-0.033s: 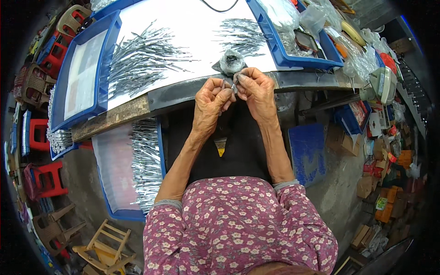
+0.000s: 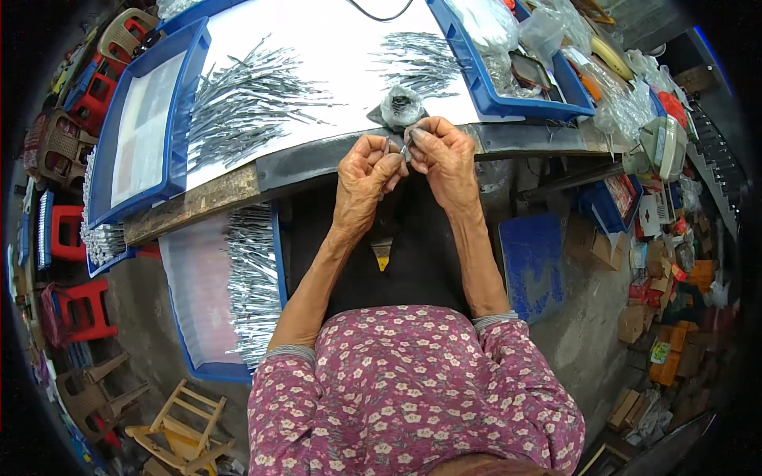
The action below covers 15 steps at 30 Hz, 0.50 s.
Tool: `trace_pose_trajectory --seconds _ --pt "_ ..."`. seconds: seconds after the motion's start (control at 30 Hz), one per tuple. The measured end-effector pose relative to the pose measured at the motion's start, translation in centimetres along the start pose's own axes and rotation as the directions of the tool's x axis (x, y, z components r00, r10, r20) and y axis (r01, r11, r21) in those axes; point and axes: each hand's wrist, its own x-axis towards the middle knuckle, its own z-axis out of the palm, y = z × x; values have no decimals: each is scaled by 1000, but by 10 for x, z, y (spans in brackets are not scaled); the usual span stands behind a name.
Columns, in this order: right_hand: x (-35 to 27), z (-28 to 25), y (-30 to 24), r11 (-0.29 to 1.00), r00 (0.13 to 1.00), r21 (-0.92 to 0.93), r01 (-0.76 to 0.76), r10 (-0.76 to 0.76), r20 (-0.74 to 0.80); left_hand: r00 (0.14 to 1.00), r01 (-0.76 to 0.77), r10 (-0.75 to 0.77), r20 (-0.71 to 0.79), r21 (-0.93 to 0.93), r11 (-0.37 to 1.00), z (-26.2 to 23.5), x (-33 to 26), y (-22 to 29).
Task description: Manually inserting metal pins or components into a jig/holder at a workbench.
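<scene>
Evidently, a white-topped desk (image 2: 349, 67) with a rough wooden edge is carrying shallow blue plastic trays (image 2: 189, 95). Between them, slender grey metallic strips (image 2: 254, 95) are lying in bristling heaps. At the desk's near edge, the left hand (image 2: 368, 176) and right hand (image 2: 446, 163) are pinching narrowly, just before a crumpled plastic-lined holder (image 2: 402, 109), their fingertips partly hiding a tiny, glinting piece (image 2: 404, 150).

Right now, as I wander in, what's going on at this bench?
A person in a flowered top holds the left hand and right hand close together at the bench edge, fingers pinched around a small shiny piece, too tiny to identify. Just beyond sits a plastic-lined container. Thin metallic strips lie in a larger left pile and a smaller right pile.
</scene>
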Motion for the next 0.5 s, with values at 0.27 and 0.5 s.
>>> trace_pose_trajectory --seconds 0.27,0.5 --pt "1 -1 4 1000 1000 11 -26 26 -3 1000 4 -4 0 -12 1000 -2 -2 -1" --pt "-3 6 3 976 999 -218 27 -36 -38 1000 -7 7 -22 17 1000 0 -5 1"
